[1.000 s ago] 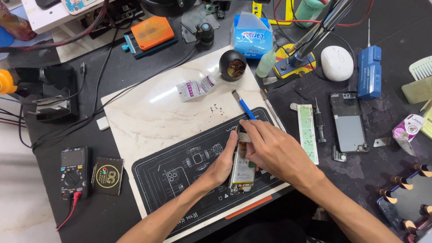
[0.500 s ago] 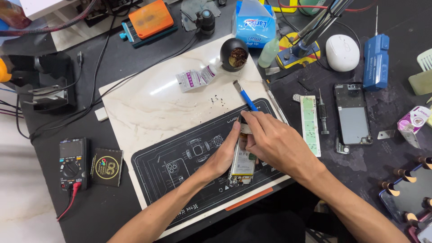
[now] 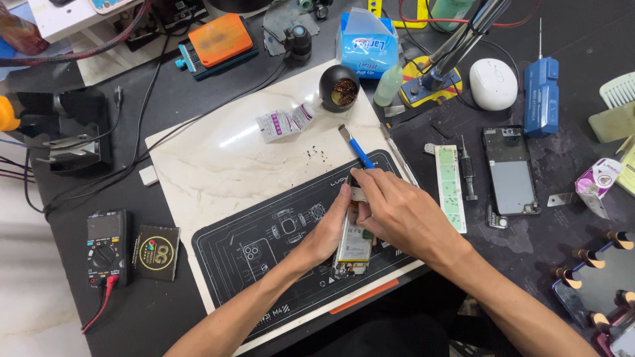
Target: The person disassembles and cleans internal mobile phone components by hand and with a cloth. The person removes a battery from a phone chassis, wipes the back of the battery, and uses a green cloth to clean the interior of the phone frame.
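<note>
Between both hands [image 3: 397, 215], opened phone [image 3: 354, 244]

A phone repair workshop; a multimeter [image 3: 106, 248], a printed repair mat [image 3: 264, 258] and an opened phone [image 3: 508, 170] show it.

Little has moved over the last second. The view has slid slightly, so the whole desk [image 3: 165, 99] sits a touch lower and further right in the picture than before. The right hand [image 3: 397, 215] has crept a little toward the far end of the opened phone [image 3: 354, 241], while the left hand [image 3: 331, 231] has barely shifted its grip along the phone's left edge.
</note>
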